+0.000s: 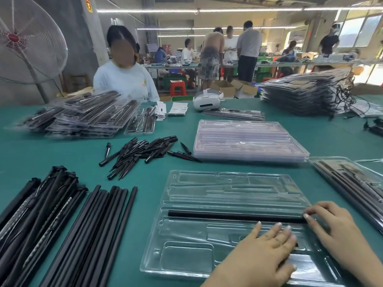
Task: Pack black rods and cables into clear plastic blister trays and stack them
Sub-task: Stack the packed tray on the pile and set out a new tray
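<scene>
Right now both hands (267,245) press the open blister tray (199,241) flat.

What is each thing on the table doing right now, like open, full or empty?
Open tray: almost empty, one rod in it.
Black rod: lying flat in a long slot.
Left hand: flat, pressing on the tray.
Right hand: fingertips on the rod's right end.
Empty trays: stacked, nothing inside.
Long rods: loose, side by side.
Short pointed pieces: heaped loosely.
Packed trays: filled, piled unevenly.

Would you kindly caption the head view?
Both hands seat one long black rod in a clear plastic blister tray.
</scene>
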The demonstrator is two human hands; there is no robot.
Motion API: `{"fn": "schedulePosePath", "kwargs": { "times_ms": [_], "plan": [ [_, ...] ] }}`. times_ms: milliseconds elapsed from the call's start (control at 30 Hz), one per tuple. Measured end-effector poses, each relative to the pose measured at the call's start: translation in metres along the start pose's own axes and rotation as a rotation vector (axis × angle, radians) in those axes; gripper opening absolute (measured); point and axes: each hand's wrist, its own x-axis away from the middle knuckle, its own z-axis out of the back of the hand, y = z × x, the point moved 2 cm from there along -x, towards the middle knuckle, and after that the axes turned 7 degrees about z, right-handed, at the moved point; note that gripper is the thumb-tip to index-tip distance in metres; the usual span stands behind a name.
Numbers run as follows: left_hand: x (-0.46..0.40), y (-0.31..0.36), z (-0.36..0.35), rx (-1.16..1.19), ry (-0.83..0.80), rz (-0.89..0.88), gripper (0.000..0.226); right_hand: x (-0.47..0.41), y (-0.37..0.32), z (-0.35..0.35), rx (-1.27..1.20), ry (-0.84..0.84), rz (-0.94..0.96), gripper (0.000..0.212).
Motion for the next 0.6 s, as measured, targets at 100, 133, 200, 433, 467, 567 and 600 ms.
{"fn": "schedulePosePath", "kwargs": {
  "times_ms": [100,133,200,433,467,567,600],
  "plan": [
    [0.002,-0.001,0.001,0.035,0.017,-0.003,0.058,-0.001,0.003,-0.002,0.003,0.007,-0.002,0.015],
    [0.002,-0.001,0.001,0.047,0.028,-0.002,0.058,-0.001,0.003,-0.003,0.005,0.009,0.001,0.015],
    [0.003,-0.001,0.002,0.070,0.040,-0.001,0.058,-0.002,0.004,-0.004,0.002,0.016,0.001,0.017],
    [0.005,-0.017,0.020,0.366,0.108,0.041,0.052,0.001,0.005,-0.001,-0.038,0.057,0.025,0.011],
    [0.006,-0.025,0.028,0.405,0.175,0.081,0.049,0.001,0.007,-0.002,-0.035,0.055,0.017,0.019],
    [0.021,-0.064,0.061,0.476,0.442,0.261,0.036,0.001,0.007,-0.003,0.006,0.029,-0.005,0.031],
    [0.031,-0.081,0.073,0.485,0.552,0.335,0.031,0.001,0.007,-0.003,0.019,0.017,-0.007,0.031]
  ]
}}
